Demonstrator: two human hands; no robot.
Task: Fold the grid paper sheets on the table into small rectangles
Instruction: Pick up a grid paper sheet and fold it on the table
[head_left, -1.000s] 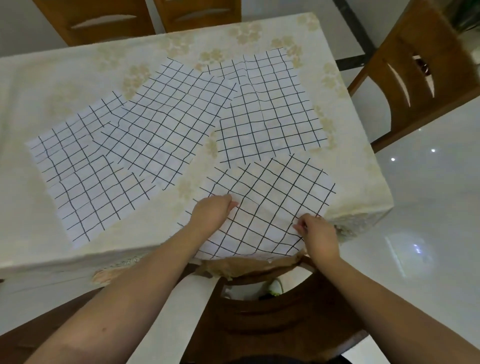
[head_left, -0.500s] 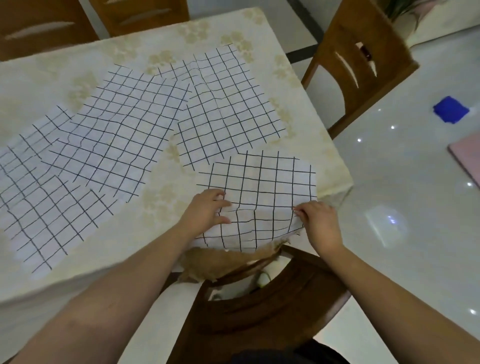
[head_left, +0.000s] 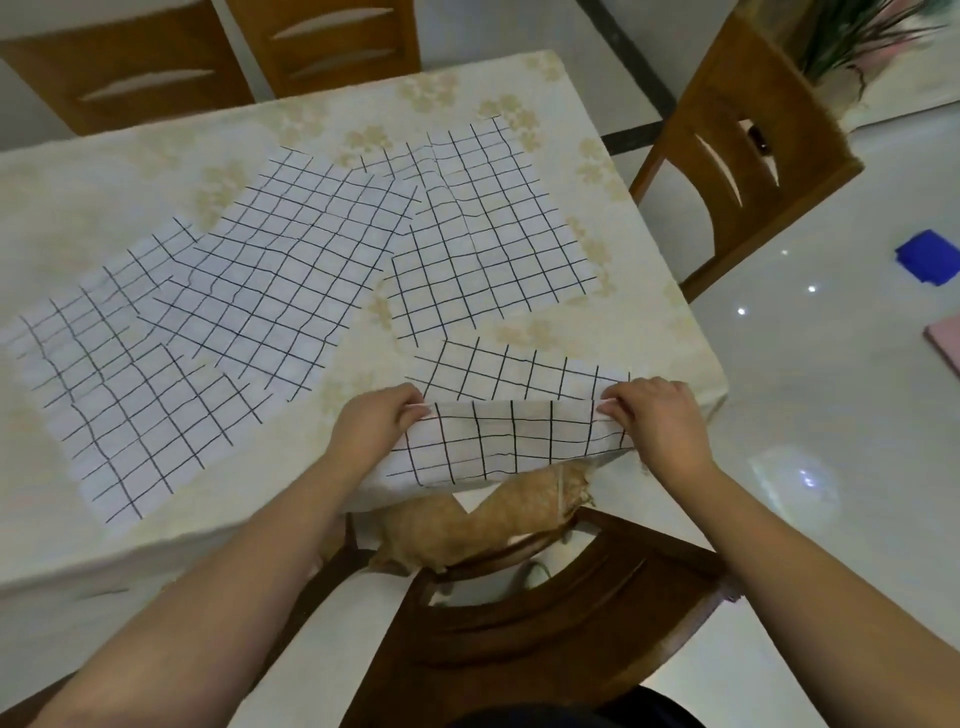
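Several white sheets with black grid lines lie on the cream floral tablecloth (head_left: 156, 156). The nearest grid sheet (head_left: 498, 441) lies at the table's front right edge, its near half lifted and curled over toward the far half. My left hand (head_left: 376, 423) pinches the lifted edge's left corner and my right hand (head_left: 657, 415) pinches its right corner. Behind it lies a flat sheet (head_left: 483, 244), a larger one (head_left: 291, 270) sits mid-table, and two overlapping sheets (head_left: 119, 384) rest at the left.
A dark wooden chair back (head_left: 545, 613) stands between me and the table, with an orange cat (head_left: 478, 519) on its seat under the table edge. Another wooden chair (head_left: 737, 145) is at the right, two more at the far side. A blue object (head_left: 930, 257) lies on the glossy floor.
Both hands have lifted the near edge of the front sheet and carried it up and over toward the far edge. The camera view shifted, and the cat under the table edge shows more.
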